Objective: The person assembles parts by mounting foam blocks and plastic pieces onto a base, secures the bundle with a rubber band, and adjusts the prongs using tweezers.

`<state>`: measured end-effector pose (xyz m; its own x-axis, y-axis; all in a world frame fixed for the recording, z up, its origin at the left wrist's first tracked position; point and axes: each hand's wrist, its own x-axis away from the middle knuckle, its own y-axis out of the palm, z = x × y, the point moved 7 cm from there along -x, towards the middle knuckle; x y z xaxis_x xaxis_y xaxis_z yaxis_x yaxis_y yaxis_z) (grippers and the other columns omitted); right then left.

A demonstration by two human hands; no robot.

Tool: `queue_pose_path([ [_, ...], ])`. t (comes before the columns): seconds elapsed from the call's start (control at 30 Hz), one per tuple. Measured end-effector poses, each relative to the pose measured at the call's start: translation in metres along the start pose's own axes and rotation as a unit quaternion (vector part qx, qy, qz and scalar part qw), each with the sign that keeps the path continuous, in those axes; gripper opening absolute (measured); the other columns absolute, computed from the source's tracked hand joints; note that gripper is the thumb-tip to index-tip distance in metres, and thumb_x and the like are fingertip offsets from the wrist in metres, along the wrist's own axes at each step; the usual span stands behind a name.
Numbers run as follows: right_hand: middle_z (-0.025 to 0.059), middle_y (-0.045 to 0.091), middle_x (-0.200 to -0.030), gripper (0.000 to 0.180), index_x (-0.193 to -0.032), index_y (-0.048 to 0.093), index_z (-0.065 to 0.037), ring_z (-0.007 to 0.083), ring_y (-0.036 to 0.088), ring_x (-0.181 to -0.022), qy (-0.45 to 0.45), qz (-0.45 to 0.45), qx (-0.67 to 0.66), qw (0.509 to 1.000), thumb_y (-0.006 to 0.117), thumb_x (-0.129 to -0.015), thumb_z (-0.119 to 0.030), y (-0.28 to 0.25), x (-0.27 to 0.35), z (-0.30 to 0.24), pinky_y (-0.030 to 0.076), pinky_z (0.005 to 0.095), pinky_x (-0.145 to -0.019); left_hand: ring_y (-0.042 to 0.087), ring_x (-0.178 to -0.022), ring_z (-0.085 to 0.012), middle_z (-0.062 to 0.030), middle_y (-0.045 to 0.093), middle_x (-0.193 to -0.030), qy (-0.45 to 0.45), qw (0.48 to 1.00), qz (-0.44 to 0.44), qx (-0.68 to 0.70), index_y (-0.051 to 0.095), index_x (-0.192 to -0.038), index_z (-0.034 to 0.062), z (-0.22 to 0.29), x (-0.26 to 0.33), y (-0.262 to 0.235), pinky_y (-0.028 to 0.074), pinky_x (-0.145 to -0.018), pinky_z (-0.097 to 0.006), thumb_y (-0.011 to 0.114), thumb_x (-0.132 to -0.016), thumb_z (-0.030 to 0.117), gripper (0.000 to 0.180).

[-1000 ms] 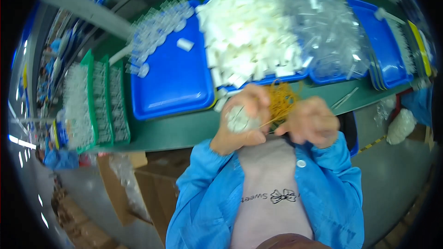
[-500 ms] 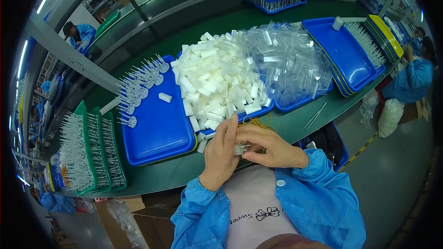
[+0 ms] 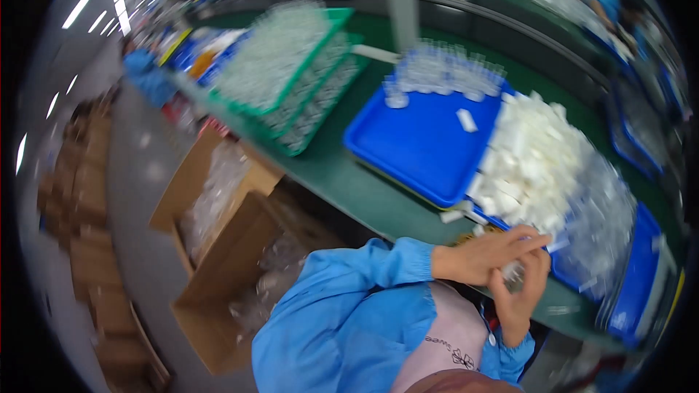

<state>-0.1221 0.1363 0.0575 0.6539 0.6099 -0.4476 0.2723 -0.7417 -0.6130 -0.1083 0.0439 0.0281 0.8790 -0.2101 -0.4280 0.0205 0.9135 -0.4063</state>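
My left hand (image 3: 479, 256) and my right hand (image 3: 526, 291) meet in front of my chest, at the table's near edge. Between them is a small clear-and-whitish plastic part (image 3: 512, 272), blurred and partly covered by the fingers. Right thumb and fingers close round it, while the left fingers reach across its top. Just beyond the hands rises a heap of white foam blocks (image 3: 535, 160). Beside it lie clear plastic pieces (image 3: 601, 222). To the left, a blue tray (image 3: 419, 149) carries clear round-based parts with thin stems (image 3: 444, 69) along its far side and one loose white block (image 3: 467, 121).
Stacked green trays (image 3: 291, 102) full of stemmed parts stand farther left on the green table (image 3: 328, 175). Below the edge are open cardboard boxes (image 3: 211, 298) with clear plastic bags. More cartons (image 3: 87, 247) line the floor. Another blue tray (image 3: 635, 284) lies at the right.
The view has swung left, so the table contents and my hands appear farther right, and the floor boxes have come into view. My hands stay together round the small part.
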Motion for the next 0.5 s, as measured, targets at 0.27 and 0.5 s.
queue_pose_path([
  [0.27,0.0152,0.052,-0.11,0.053,-0.119,0.049,-0.003,0.0338,0.047,-0.102,-0.114,0.034,0.093,0.989,0.068,-0.07,0.0,-0.004,0.003,-0.011,0.037,0.0444,-0.085,0.039,-0.117,-0.0237,-0.0129,0.036,-0.131,-0.117,0.959,0.087,0.242,0.02,-0.145,0.0124,-0.012,0.026,-0.011,0.036,-0.096,-0.036,0.068,-0.074,0.025,0.087],
  [0.5,0.0156,0.044,-0.127,0.062,-0.128,0.042,-0.001,0.0316,0.043,-0.115,-0.081,-0.011,0.007,0.997,0.068,-0.073,-0.016,-0.006,0.004,-0.009,0.034,0.0428,-0.096,0.044,-0.115,-0.0198,-0.0104,0.043,-0.126,-0.18,0.863,0.08,0.465,0.028,-0.14,0.0119,-0.018,0.03,-0.011,0.034,-0.1,-0.033,0.067,-0.073,0.018,0.078],
])
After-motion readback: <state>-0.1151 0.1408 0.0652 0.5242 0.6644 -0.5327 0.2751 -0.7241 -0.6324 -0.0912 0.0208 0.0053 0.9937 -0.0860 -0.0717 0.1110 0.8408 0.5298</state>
